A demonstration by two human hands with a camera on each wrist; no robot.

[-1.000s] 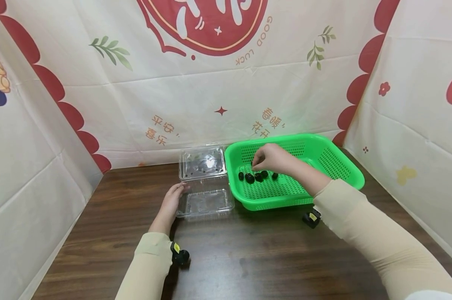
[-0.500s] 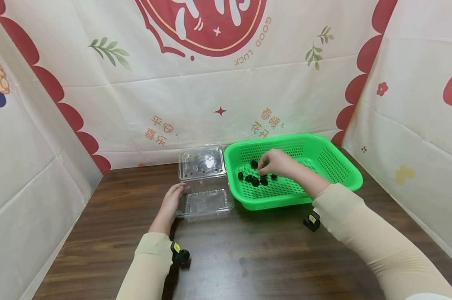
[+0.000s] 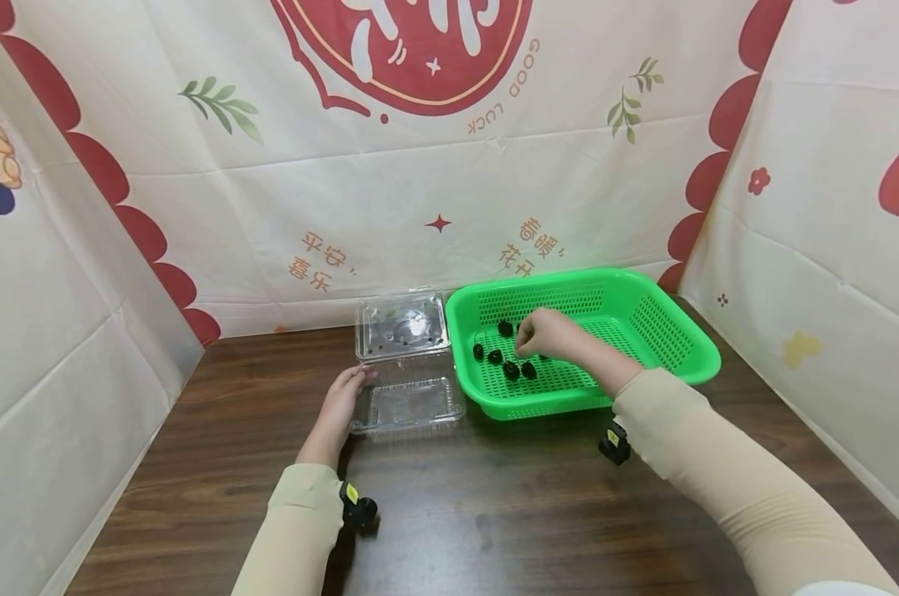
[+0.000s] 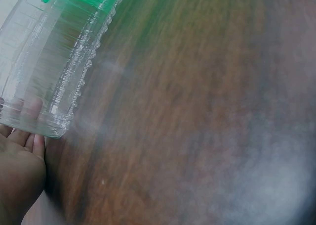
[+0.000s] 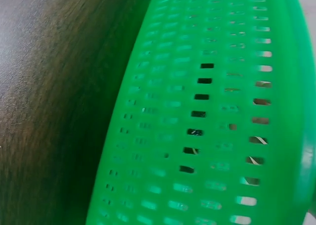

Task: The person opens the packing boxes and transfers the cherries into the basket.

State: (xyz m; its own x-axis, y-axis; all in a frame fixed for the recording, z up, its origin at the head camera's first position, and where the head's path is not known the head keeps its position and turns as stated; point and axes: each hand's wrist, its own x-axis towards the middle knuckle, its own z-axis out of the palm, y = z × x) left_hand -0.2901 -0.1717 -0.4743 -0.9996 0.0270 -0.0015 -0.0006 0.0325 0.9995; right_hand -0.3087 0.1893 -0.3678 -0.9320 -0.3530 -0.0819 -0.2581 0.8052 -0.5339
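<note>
Several dark cherries (image 3: pixel 511 371) with thin stems lie in the left part of a green perforated basket (image 3: pixel 680 348). Over them is my right hand (image 3: pixel 554 335), its thumb and fingertips pinched together just above two cherries, at the stem of one. In the right wrist view the wall of the basket (image 5: pixel 163 111) hides that hand. My left hand (image 3: pixel 341 406) rests against the left side of a clear plastic box (image 3: pixel 412 401), fingers fairly straight. Through the plastic, a finger (image 4: pixel 32 108) shows in the left wrist view. No fruit shows in the box.
The box's clear lid (image 3: pixel 402 323), with small holes, lies folded back against the printed cloth backdrop (image 3: pixel 308 207). The box stands right beside the basket on a dark wooden table (image 3: pixel 435 513). Cloth walls rise on both sides.
My right hand has moved slightly right and toward me inside the basket. Some cherries beneath it have shifted nearer the basket's front and spread apart. The left hand and box have stayed put.
</note>
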